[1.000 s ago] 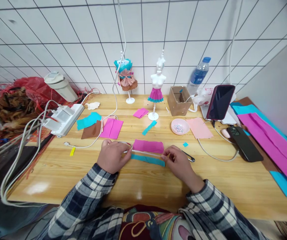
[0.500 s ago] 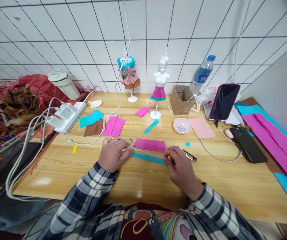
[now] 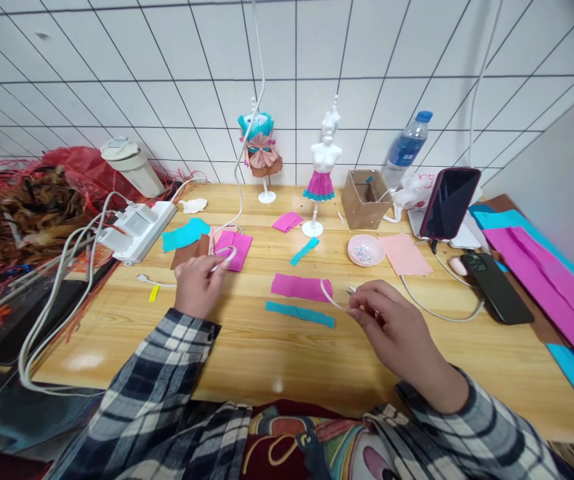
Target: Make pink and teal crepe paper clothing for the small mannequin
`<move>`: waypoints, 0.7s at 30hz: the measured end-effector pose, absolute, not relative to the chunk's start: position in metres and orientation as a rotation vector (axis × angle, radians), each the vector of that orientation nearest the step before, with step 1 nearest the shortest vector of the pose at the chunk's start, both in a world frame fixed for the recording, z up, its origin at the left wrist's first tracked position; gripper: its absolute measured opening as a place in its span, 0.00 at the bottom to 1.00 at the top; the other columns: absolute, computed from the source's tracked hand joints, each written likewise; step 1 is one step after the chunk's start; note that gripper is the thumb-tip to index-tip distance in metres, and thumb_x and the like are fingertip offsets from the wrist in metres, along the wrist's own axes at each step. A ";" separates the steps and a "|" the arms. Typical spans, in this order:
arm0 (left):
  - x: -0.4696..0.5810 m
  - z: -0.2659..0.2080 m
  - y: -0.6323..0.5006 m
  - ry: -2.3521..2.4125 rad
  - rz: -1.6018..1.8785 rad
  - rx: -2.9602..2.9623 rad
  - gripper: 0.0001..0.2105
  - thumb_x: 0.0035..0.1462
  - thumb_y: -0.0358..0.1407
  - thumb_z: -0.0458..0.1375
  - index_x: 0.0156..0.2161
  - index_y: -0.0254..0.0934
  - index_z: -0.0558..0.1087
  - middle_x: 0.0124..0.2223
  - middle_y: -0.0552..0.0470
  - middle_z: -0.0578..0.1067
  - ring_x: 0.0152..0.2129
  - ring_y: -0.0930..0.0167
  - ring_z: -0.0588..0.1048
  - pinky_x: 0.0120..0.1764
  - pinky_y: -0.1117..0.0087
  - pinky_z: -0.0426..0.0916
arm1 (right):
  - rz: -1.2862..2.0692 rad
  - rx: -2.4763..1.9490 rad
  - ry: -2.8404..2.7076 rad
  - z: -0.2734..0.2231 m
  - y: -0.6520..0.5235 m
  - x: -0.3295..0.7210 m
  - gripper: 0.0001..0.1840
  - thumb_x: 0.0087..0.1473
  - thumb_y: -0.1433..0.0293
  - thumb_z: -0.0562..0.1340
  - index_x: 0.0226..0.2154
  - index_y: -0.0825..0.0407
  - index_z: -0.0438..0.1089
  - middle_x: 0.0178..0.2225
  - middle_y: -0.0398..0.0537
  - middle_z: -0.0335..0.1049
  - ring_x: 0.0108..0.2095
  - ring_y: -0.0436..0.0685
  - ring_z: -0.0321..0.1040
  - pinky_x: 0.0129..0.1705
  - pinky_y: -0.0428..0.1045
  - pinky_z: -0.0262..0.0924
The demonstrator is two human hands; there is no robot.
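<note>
My left hand (image 3: 199,283) is closed around a thin white ring that looks like a roll of narrow tape (image 3: 233,253), above a magenta crepe paper square (image 3: 243,252) and a brown piece (image 3: 187,252). Between finger and thumb, my right hand (image 3: 391,320) pinches a curved white strip of tape (image 3: 327,293), whose free end hangs over a magenta paper strip (image 3: 297,287). Closer to me lies a blue paper strip (image 3: 299,313). The tip of the thread snips (image 3: 351,291) shows beside my right fingers; the rest is hidden behind the hand.
Two small mannequins stand at the back, one in a magenta skirt (image 3: 319,185), one in a ruffled dress (image 3: 263,150). A pink bowl of beads (image 3: 365,251), a box (image 3: 367,207) and phones (image 3: 499,287) sit right. A power strip (image 3: 147,233) and cables lie left.
My hands have moved apart, the left leftward and away from me, the right to the right. The strip stretched between them is now separate, hanging from my right hand alone.
</note>
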State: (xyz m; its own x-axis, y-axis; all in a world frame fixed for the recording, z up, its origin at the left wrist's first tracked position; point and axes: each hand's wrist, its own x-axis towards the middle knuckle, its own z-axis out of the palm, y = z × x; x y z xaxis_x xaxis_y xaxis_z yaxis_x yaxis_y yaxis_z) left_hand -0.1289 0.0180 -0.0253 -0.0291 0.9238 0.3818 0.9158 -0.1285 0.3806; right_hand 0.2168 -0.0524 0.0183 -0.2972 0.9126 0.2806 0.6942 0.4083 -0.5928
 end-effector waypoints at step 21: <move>-0.063 0.019 0.003 1.025 0.519 1.861 0.16 0.58 0.49 0.55 0.33 0.37 0.73 0.48 0.46 0.74 0.48 0.64 0.71 0.54 0.61 0.63 | 1.060 -1.370 -1.976 0.037 -0.050 0.204 0.08 0.58 0.64 0.57 0.29 0.49 0.67 0.29 0.43 0.66 0.26 0.51 0.59 0.27 0.47 0.53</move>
